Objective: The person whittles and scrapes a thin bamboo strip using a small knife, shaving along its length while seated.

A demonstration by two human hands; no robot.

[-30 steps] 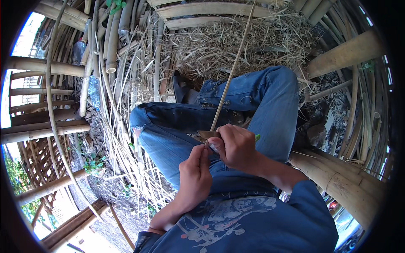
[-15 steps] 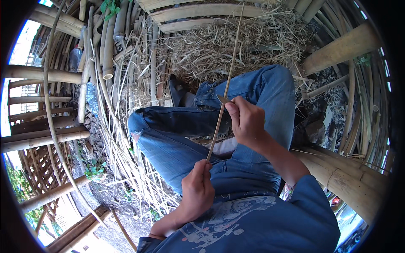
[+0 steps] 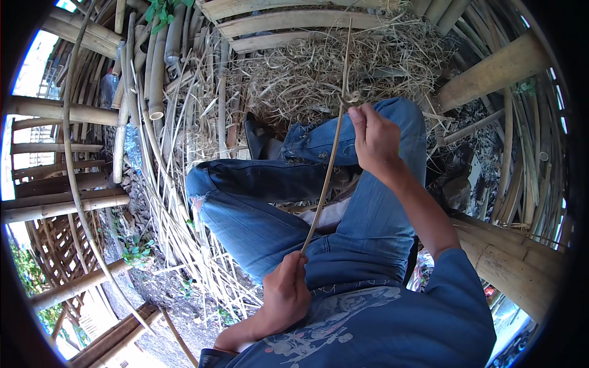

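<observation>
A long, thin bamboo strip (image 3: 331, 161) slants away from my lap toward the shavings. My left hand (image 3: 286, 291) is closed around its near end, close to my waist. Farther up the strip, my right hand (image 3: 376, 136) is closed on a small knife, its handle hidden in the fist. The knife blade (image 3: 347, 102) lies against the strip, with a small pale curl beside it. The strip's far tip rises beyond the blade, over the shavings.
A heap of bamboo shavings (image 3: 294, 80) lies beyond my crossed legs (image 3: 257, 211). Split strips (image 3: 184, 245) litter the ground on the left. Thick bamboo poles (image 3: 497, 70) stand at the right, and a bamboo frame (image 3: 67, 205) is at the left. Pale slats (image 3: 300, 24) run behind the heap.
My right hand and the knife have moved away from me along the strip, slightly to the right. My left hand has stayed nearly in place, and the strip's far tip has dropped a little nearer.
</observation>
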